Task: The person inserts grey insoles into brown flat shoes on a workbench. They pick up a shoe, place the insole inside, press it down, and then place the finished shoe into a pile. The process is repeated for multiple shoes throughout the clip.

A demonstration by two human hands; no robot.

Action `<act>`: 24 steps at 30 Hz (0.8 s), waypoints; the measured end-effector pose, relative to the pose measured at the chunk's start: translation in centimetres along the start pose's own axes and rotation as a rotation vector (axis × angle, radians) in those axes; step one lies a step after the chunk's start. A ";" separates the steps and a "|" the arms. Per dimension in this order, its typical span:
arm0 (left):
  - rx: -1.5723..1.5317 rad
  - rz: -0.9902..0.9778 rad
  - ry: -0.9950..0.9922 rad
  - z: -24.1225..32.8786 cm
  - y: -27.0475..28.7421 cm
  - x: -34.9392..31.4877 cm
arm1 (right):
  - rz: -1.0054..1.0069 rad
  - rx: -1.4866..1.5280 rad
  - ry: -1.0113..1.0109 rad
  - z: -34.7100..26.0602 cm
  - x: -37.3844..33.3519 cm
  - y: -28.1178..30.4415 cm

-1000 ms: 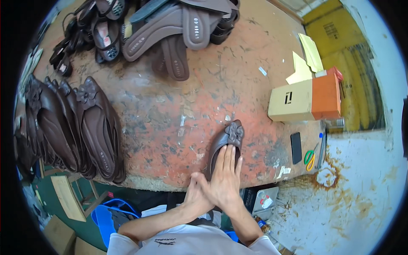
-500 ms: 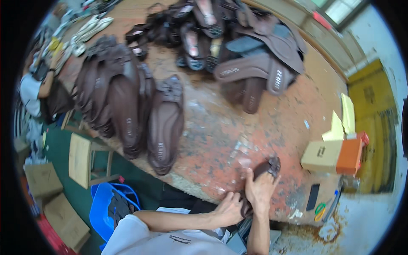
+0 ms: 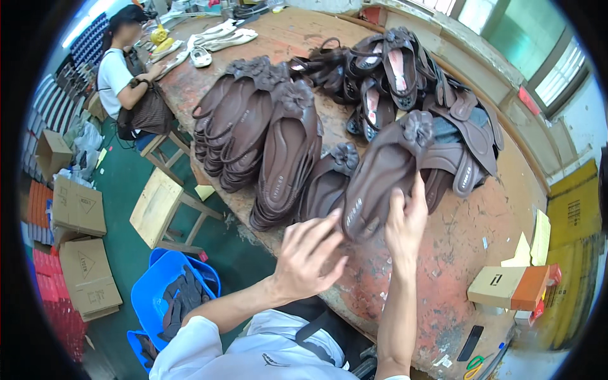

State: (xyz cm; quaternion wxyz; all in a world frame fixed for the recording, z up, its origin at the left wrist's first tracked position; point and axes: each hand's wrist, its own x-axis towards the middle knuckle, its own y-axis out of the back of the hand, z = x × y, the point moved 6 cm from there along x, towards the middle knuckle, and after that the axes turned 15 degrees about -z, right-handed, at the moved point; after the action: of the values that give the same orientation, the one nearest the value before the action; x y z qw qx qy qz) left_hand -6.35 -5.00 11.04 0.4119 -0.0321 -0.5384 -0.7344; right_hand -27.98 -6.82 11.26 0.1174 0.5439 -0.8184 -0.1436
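Note:
A brown sandal [image 3: 375, 180] with a flower on its front is tilted over the table, insole toward me, overlapping a second flowered sandal [image 3: 326, 190] on its left. My right hand [image 3: 407, 221] grips its right edge, thumb over the insole and forefinger stretched along the outside; the other fingers are mostly hidden. Close to the heels of both sandals, my left hand [image 3: 308, 256] has its fingers spread and holds nothing; whether a fingertip touches a heel, I cannot tell. Left of these lies a stacked row of like sandals [image 3: 278, 161].
Behind are heaped sandals [image 3: 402, 69] and loose brown insoles [image 3: 472, 130]. A small box [image 3: 497, 285], a black phone-like slab [image 3: 470, 343] and green-yellow scissors [image 3: 474, 366] lie at right. Blue bins [image 3: 145, 304] and a wooden stool [image 3: 158, 206] stand left; a person [image 3: 120, 76] sits beyond.
My hands have moved away from the table's front edge toward the sandal rows. The left hand has let go and spread its fingers. The view has swung, showing more of the left side.

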 end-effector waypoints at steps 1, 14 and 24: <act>-0.018 0.045 0.040 -0.9 0.8 -1.2 | -0.008 -0.047 -0.055 0.2 1.3 -1.3; 0.031 0.476 0.648 -28.1 9.9 -10.2 | -0.279 0.225 -0.066 4.0 -2.1 -7.1; -0.189 0.287 0.533 -39.1 10.9 -6.9 | -0.067 0.808 -0.144 13.0 -3.7 -12.0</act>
State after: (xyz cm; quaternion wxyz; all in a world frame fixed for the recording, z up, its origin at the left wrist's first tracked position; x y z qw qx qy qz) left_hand 20.65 -33.95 -0.40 0.6330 0.0476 -0.3309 -0.6982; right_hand -20.85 -6.44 -5.29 -0.1679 0.5611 -0.7969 0.1479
